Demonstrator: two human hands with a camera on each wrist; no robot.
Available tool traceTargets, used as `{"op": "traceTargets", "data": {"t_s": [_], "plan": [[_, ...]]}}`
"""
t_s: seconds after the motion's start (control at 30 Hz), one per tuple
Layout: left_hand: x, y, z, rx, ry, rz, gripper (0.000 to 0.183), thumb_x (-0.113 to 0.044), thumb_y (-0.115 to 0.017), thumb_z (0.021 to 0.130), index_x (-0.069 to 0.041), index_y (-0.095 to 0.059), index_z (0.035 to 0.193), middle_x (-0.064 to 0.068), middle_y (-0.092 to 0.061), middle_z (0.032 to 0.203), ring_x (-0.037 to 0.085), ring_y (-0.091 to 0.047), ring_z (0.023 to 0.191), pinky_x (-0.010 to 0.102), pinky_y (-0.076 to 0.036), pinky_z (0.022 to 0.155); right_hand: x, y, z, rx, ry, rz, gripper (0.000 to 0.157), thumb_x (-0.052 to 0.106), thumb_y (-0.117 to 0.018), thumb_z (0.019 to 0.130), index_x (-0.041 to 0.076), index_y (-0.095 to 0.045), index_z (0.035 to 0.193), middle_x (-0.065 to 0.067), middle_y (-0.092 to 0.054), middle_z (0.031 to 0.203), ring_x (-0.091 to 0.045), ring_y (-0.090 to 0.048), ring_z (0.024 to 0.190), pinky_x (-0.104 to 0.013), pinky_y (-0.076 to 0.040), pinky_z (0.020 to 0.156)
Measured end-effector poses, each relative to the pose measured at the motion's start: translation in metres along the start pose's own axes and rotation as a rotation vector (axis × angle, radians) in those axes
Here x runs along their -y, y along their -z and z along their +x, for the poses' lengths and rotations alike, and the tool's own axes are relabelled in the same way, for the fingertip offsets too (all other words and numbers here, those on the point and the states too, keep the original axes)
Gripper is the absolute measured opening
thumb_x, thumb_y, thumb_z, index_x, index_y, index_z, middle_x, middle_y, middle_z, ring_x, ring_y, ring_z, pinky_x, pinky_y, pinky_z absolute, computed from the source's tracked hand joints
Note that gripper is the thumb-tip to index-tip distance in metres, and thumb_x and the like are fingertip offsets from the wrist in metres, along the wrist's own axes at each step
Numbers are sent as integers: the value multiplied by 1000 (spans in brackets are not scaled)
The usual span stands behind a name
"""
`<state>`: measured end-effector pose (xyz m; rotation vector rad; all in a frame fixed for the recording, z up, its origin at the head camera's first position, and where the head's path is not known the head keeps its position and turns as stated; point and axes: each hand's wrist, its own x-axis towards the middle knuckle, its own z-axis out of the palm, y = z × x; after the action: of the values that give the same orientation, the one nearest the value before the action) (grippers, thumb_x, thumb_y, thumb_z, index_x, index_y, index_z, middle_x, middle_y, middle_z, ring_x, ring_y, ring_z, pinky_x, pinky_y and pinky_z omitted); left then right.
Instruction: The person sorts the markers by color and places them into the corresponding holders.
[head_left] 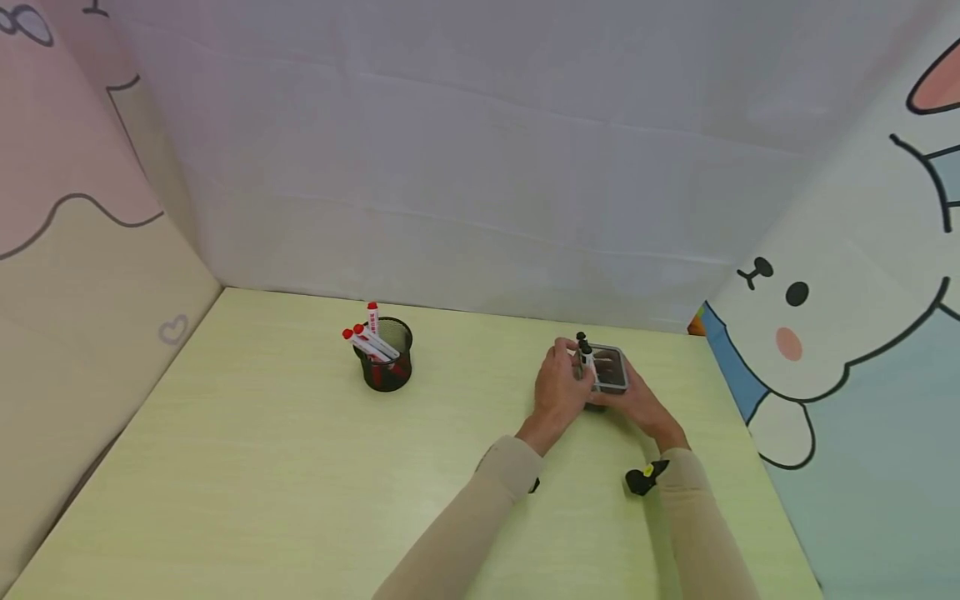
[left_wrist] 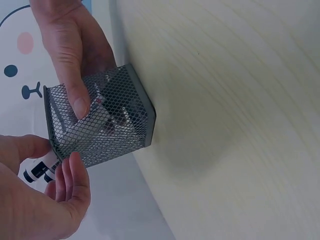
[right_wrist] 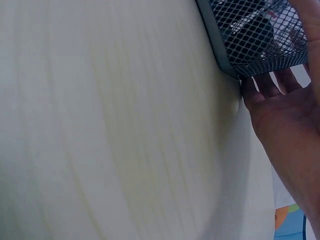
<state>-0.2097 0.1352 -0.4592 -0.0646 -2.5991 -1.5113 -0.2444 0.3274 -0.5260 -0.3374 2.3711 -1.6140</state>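
Note:
A square grey mesh pen holder [head_left: 611,392] is at the right side of the table. My right hand [head_left: 637,404] grips it, with the thumb across one mesh wall in the left wrist view and the fingers [right_wrist: 285,82] around another side. White markers show through the mesh. At the open top, my left hand [head_left: 558,387] pinches a white marker with a black cap [left_wrist: 36,171] between thumb and fingers. Its lower part is inside the holder. A second black cap [left_wrist: 49,176] shows right beside it, partly hidden by the left fingers.
A round black mesh pen holder [head_left: 388,379] stands at the back left of the table [head_left: 300,483]. Several red-capped white markers [head_left: 371,342] lean in it. A pale cloth wall [head_left: 465,167] closes off the back, with cartoon-printed panels at both sides.

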Motion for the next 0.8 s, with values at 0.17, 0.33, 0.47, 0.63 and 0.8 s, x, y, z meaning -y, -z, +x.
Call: {"op": "traceTargets", "data": {"t_s": [0.17, 0.33, 0.47, 0.63, 0.8], "plan": [[1, 1, -2, 1, 8, -13, 36, -13, -73, 94, -8, -56, 125, 8, -66, 104, 20, -63, 86, 31, -52, 75, -1, 0, 1, 0, -10, 2, 91, 16, -80, 91, 11, -23, 161, -19, -43, 152, -29, -44, 129, -43, -37, 107], [2, 2, -5, -7, 2, -26, 36, -13, -72, 94, -7, -56, 126, 8, -65, 102, 18, -61, 83, 29, -51, 73, 2, 2, 1, 27, -20, 12, 90, 17, -80, 91, 12, -24, 161, -18, -43, 153, -28, -44, 131, -42, -37, 108], [1, 6, -7, -24, -3, -47, 34, -13, -71, 95, -6, -57, 125, 7, -64, 100, 16, -60, 81, 27, -49, 70, 2, 2, 2, 50, -2, 45, 87, 13, -80, 91, 13, -27, 160, -17, -46, 150, -22, -49, 127, -31, -41, 103], [2, 12, -10, -43, -2, -84, 31, -12, -67, 95, -5, -58, 124, 9, -66, 102, 21, -66, 86, 29, -50, 71, 2, 0, 3, 60, 24, 79, 86, 9, -80, 90, 14, -29, 159, -16, -47, 147, -17, -53, 122, -24, -45, 98], [3, 20, -14, -60, -5, -105, 28, -10, -67, 95, -4, -59, 122, 7, -64, 98, 20, -64, 85, 29, -51, 70, 3, -1, 1, 46, 11, 66, 89, 10, -82, 88, 15, -29, 159, -15, -47, 147, -23, -50, 125, -25, -43, 100]]}}
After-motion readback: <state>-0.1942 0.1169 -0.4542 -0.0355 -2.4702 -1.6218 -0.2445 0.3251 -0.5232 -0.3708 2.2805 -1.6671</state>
